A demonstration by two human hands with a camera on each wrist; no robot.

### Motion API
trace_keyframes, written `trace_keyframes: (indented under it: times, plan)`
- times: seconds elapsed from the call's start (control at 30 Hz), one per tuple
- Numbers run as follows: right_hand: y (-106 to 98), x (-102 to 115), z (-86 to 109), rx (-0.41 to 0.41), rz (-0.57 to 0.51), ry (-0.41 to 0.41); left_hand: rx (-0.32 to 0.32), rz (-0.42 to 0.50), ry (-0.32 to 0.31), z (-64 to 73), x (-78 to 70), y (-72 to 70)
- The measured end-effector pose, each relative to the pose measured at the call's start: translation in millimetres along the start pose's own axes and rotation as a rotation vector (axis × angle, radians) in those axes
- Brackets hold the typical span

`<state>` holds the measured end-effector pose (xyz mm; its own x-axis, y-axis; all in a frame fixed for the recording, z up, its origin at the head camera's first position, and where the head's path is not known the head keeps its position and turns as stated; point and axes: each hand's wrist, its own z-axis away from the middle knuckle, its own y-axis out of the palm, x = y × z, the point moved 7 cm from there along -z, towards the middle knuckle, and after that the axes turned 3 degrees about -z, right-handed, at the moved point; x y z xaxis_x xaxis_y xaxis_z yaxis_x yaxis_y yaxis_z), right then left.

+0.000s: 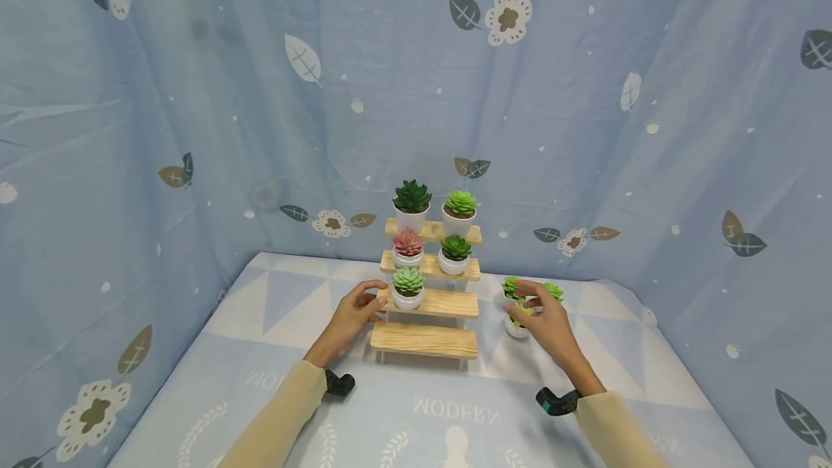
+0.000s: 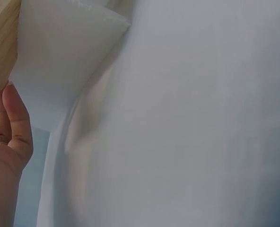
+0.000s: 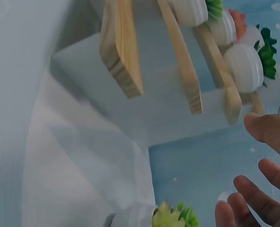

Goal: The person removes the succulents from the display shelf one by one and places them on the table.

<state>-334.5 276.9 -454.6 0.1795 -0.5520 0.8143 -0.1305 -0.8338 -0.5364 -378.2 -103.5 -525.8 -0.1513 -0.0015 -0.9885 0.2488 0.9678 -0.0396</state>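
Observation:
A four-step wooden plant stand [image 1: 425, 340] holds several small potted succulents. My left hand [image 1: 351, 315] grips the left end of its second step from the bottom, beside a pale green succulent [image 1: 408, 282]. In the left wrist view, its fingertips touch the corner of the wooden board [image 2: 3, 42]. My right hand [image 1: 549, 316], fingers spread and bent, hovers by a yellow-green succulent [image 1: 518, 328] in a white pot, right of the stand. Nothing shows between the fingers in the right wrist view, where succulent leaves [image 3: 170, 217] appear below. The hand partly hides two more green succulents [image 1: 510, 286].
On the upper steps stand a dark green succulent [image 1: 411, 197], a bright green one [image 1: 460, 206], a pink one [image 1: 408, 245] and another dark green one [image 1: 455, 251]. A patterned cloth [image 1: 273, 352] covers the table. Blue floral curtains [image 1: 390, 92] hang behind and at both sides.

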Motion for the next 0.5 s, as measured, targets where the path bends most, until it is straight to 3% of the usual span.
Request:
trace_keyframes:
  times: [0.5]
  plan:
    - [37.6,35.0,9.5,0.072,-0.080,-0.089,-0.014,0.012,-0.016,0.8,0.2,-0.5]
